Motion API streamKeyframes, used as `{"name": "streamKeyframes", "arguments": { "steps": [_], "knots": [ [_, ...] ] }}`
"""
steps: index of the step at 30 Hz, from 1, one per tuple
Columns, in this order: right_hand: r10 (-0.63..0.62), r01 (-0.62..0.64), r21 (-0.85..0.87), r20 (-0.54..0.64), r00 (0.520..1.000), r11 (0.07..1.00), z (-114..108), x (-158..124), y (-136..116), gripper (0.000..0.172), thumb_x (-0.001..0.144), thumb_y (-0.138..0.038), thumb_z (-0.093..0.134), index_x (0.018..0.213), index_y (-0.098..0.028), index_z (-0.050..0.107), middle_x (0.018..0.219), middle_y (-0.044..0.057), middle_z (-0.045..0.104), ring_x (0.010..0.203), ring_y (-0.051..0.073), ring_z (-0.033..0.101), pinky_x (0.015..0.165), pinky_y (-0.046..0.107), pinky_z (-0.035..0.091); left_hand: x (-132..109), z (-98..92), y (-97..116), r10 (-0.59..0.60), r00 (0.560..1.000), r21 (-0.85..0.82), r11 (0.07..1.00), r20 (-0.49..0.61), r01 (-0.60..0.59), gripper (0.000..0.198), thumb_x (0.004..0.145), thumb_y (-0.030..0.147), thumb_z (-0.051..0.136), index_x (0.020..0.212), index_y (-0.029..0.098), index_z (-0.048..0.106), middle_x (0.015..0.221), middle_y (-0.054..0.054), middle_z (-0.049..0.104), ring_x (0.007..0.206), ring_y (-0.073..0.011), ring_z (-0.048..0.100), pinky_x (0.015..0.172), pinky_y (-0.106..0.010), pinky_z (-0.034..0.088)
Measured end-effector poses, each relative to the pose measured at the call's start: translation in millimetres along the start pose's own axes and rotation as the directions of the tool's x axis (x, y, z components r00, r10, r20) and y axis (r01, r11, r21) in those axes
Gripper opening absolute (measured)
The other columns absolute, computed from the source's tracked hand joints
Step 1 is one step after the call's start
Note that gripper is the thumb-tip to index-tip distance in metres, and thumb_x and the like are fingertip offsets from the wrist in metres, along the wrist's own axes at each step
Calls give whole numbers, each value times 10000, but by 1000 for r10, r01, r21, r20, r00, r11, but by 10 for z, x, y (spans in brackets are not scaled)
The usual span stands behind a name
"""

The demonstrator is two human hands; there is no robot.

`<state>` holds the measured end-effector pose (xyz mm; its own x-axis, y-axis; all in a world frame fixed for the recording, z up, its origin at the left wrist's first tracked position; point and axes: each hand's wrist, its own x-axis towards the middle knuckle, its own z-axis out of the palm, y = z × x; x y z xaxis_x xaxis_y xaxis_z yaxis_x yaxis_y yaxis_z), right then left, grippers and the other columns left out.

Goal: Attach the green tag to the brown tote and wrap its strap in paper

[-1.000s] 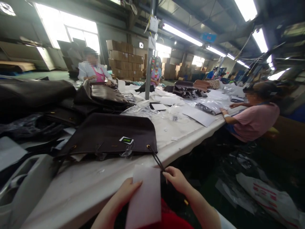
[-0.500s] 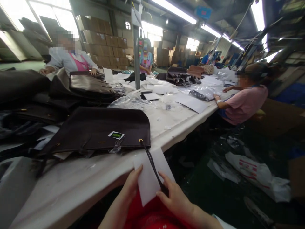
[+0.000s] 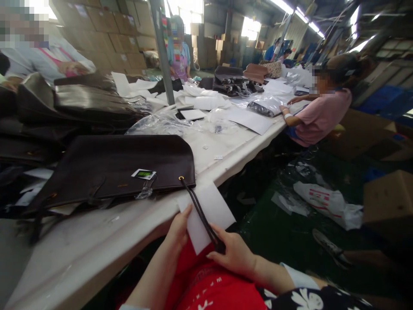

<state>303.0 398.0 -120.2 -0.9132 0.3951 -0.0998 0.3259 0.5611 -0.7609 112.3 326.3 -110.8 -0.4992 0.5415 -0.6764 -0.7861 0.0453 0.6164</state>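
Note:
A dark brown leather bag [image 3: 109, 165] lies flat on the white table [image 3: 97, 245], with a small tag [image 3: 143, 174] on it. Its thin dark strap [image 3: 200, 213] hangs off the table edge and runs over a white sheet [image 3: 211, 209] that juts past the edge. My left hand [image 3: 177, 228] pinches the sheet's left edge. My right hand [image 3: 234, 252] is closed on the strap's lower end, over the sheet's bottom corner. Both hands sit just above my red-clad lap.
More dark bags [image 3: 80, 107] are stacked at the left, clear plastic wrap [image 3: 161, 125] and white sheets [image 3: 248, 120] further along. A person in pink [image 3: 319, 116] sits at the right edge; others work at the far side. Printed bags [image 3: 329, 202] and cartons [image 3: 387, 193] lie on the floor.
The view has dipped down and right. The sheet has moved from my lap up against the table edge under the strap, and my right hand has taken the strap's end.

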Motion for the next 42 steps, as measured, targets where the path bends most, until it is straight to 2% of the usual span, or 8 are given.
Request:
{"name": "streamKeyframes", "arguments": {
  "steps": [11,14,17,20,25,29,35,42],
  "knots": [
    [-63,68,-68,80,995,995,-46,23,119,739,787,-518,634,1431,-219,430,918,58,705,800,212,654,757,306,480,105,-52,-63,224,972,269,934,68,-234,478,646,154,791,1089,79,626,1087,-164,699,884,-235,682,812,-328,554],
    [-97,85,-94,-135,986,992,-249,103,247,389,895,-498,495,1098,-216,670,858,54,691,773,177,628,754,292,449,146,-141,-51,194,977,243,947,88,-210,500,612,172,806,1071,85,630,1091,-169,698,887,-249,683,810,-347,556],
    [135,-71,169,-408,903,983,-426,386,475,422,939,-485,391,963,-160,659,816,74,660,727,160,600,721,295,446,131,-200,-8,133,984,223,962,122,-158,512,573,196,831,1039,90,645,1070,-169,706,877,-260,690,803,-360,563],
    [440,-264,683,-94,893,681,-421,733,636,443,907,-510,441,975,-109,619,739,64,631,586,131,552,606,275,443,74,-227,23,120,984,209,967,134,-146,519,575,220,839,1042,97,650,1059,-165,712,862,-258,696,787,-358,571],
    [231,-422,880,373,898,219,-128,994,439,291,749,-357,681,855,-88,647,737,62,663,625,130,586,639,259,468,-26,-292,72,115,983,209,967,141,-143,543,602,273,829,1084,102,646,1088,-164,707,869,-264,698,775,-355,570],
    [78,-428,865,423,903,262,119,1073,100,323,745,-409,690,848,-104,663,721,51,662,586,119,571,588,243,463,-78,-329,169,261,964,491,833,54,-253,439,630,280,788,1007,80,685,1005,-152,729,905,-283,686,765,-328,544],
    [-62,-215,816,292,954,537,374,1279,-137,538,706,-499,743,1081,-134,618,1044,87,662,841,166,641,598,217,509,-211,-410,341,492,869,924,308,50,-228,361,693,443,688,871,131,730,838,-139,735,849,-334,681,613,-304,449],
    [-111,-189,802,301,947,567,431,1331,-258,690,627,-560,772,1133,-130,585,1102,114,647,923,219,640,633,257,529,-198,-624,450,420,900,856,418,115,-304,409,785,438,561,934,94,725,872,-141,739,889,-322,675,651,-298,476]
  ]
}}
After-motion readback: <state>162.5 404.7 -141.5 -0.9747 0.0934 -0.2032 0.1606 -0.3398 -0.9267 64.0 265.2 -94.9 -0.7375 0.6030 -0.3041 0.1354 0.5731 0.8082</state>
